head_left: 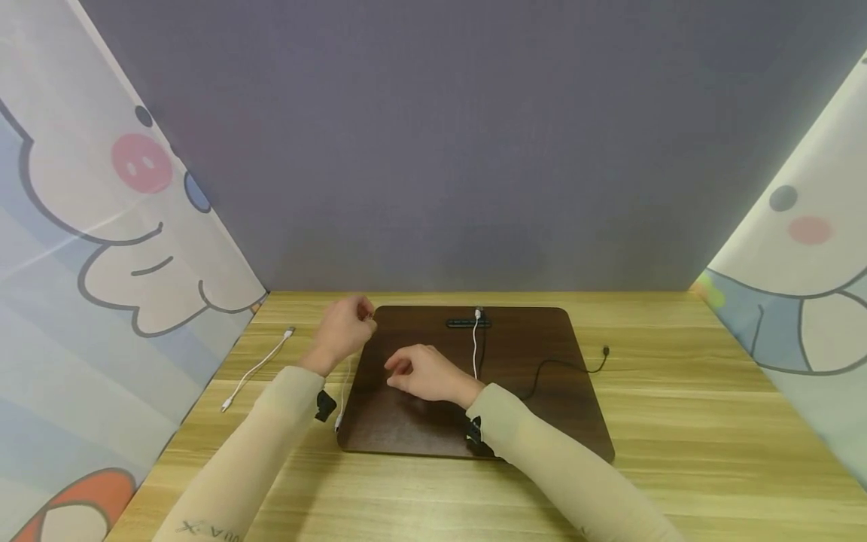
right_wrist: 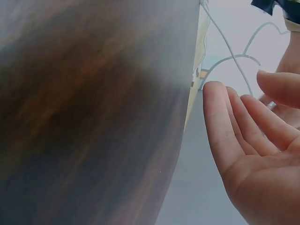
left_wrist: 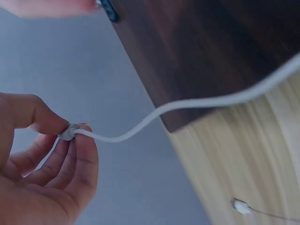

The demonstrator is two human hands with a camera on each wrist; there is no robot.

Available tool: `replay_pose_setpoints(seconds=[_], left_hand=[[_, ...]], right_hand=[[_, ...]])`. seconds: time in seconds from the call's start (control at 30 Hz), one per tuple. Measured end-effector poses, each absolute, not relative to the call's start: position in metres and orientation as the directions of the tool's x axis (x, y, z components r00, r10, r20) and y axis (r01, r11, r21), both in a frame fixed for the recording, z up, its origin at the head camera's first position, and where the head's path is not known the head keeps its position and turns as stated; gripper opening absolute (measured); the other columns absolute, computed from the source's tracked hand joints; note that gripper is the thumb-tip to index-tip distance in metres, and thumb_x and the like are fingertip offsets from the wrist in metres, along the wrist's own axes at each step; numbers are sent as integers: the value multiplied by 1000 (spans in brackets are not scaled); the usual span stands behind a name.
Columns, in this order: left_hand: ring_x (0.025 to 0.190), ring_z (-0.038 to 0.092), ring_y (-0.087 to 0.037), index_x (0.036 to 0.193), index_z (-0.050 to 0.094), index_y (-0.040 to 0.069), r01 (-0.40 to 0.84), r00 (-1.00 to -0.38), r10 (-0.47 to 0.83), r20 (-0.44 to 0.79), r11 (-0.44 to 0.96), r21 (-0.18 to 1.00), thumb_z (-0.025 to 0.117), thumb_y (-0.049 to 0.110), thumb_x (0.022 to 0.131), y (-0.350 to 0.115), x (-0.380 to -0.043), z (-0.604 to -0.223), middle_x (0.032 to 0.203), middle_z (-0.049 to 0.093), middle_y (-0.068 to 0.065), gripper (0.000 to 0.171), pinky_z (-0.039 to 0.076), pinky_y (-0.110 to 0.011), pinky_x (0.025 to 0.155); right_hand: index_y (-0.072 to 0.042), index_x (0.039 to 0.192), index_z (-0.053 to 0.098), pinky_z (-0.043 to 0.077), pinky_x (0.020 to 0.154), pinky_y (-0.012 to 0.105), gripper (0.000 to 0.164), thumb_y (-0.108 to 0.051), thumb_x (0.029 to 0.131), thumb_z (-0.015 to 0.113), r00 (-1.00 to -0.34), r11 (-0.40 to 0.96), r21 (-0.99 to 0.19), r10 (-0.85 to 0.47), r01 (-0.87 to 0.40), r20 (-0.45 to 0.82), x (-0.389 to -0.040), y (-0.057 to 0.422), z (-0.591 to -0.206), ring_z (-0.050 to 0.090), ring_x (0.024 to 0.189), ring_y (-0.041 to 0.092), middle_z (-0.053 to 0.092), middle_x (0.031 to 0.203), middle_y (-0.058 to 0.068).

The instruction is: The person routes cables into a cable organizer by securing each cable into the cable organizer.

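My left hand (head_left: 344, 331) is above the far left corner of a dark brown board (head_left: 420, 429). In the left wrist view its thumb and fingers pinch one end of a white charging cable (left_wrist: 187, 103) by the pale plug (left_wrist: 69, 131). From there the cable runs down along the board's left edge. My right hand (head_left: 433, 374) hovers over the board's middle. Its fingers are loosely bent, with nothing between them; the right wrist view shows the same hand (right_wrist: 258, 150) beside the board.
A black slotted strip (head_left: 460, 324) is set at the board's back, with another white cable (head_left: 475, 350) lying over it. A black cable (head_left: 565, 363) extends past the board's right edge. Another white cable (head_left: 257, 367) lies on the wooden table (head_left: 677, 421) at left. A grey panel (head_left: 433, 150) stands behind.
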State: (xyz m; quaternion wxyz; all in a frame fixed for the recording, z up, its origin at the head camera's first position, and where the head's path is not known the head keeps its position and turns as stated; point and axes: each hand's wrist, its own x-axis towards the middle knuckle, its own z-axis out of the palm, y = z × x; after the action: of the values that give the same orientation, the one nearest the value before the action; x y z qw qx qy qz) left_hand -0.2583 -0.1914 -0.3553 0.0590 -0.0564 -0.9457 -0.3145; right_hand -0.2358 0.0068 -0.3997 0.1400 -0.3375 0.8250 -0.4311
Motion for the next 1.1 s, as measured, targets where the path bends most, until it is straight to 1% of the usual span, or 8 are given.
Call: replay_pose_setpoints(seconds=[0.13, 0.2, 0.33, 0.53, 0.63, 0.77, 0.9, 1.1], left_hand=[[84, 62, -26, 106, 66, 2, 195, -977, 100, 188, 776, 600, 64, 5, 88, -180, -255, -349, 96, 67, -10, 18, 52, -42, 76], [85, 63, -27, 106, 66, 2, 211, -974, 110, 200, 768, 605, 65, 5, 88, -176, -255, -347, 96, 68, -11, 18, 53, -43, 77], [89, 65, -27, 106, 67, 3, 222, -971, 114, 208, 750, 623, 65, 6, 90, -172, -256, -346, 98, 69, -11, 16, 54, -43, 78], [95, 67, -27, 105, 68, 6, 220, -973, 107, 206, 710, 669, 67, 7, 89, -166, -255, -343, 100, 70, -10, 16, 56, -43, 80], [96, 67, -26, 105, 68, 7, 221, -973, 110, 202, 691, 688, 67, 8, 89, -163, -255, -341, 100, 70, -10, 16, 55, -44, 81], [97, 67, -26, 105, 68, 7, 230, -971, 110, 212, 674, 702, 67, 8, 88, -159, -255, -339, 101, 70, -9, 17, 55, -44, 83], [97, 68, -28, 106, 68, 4, 248, -965, 106, 238, 652, 717, 64, 6, 87, -157, -255, -338, 101, 70, -10, 19, 55, -45, 84], [95, 68, -28, 108, 69, 3, 265, -960, 101, 260, 621, 737, 64, 5, 88, -154, -254, -335, 102, 70, -10, 21, 55, -46, 83]], right_hand=[[4, 119, 69, 55, 68, 25, 28, -10, 96, 69, -733, 381, -831, -679, -405, 46, -238, 4, -401, 69, 76, 14, 73, 98, 6], [6, 120, 69, 55, 64, 25, 28, -9, 96, 69, -733, 371, -848, -679, -380, 32, -239, 3, -402, 70, 75, 20, 73, 97, 6], [6, 121, 68, 56, 63, 27, 29, -10, 96, 68, -737, 361, -870, -676, -335, 3, -240, 3, -403, 71, 77, 27, 73, 97, 5], [4, 122, 68, 57, 67, 28, 31, -13, 96, 70, -755, 357, -890, -656, -284, -22, -241, -1, -405, 69, 76, 18, 73, 101, 5], [3, 123, 68, 58, 70, 30, 33, -15, 96, 71, -765, 346, -902, -643, -257, -28, -242, -3, -406, 70, 78, 18, 72, 105, 6], [4, 125, 67, 59, 75, 34, 34, -13, 96, 70, -778, 264, -943, -629, -201, -10, -243, -6, -410, 72, 89, 27, 71, 109, 9], [9, 124, 64, 60, 80, 35, 33, -7, 96, 68, -793, 134, -984, -609, -116, 10, -244, -11, -413, 69, 103, 39, 68, 112, 13], [15, 115, 64, 60, 81, 37, 27, -2, 95, 67, -805, 50, -998, -593, -23, -11, -243, -13, -415, 71, 99, 33, 68, 112, 22]])
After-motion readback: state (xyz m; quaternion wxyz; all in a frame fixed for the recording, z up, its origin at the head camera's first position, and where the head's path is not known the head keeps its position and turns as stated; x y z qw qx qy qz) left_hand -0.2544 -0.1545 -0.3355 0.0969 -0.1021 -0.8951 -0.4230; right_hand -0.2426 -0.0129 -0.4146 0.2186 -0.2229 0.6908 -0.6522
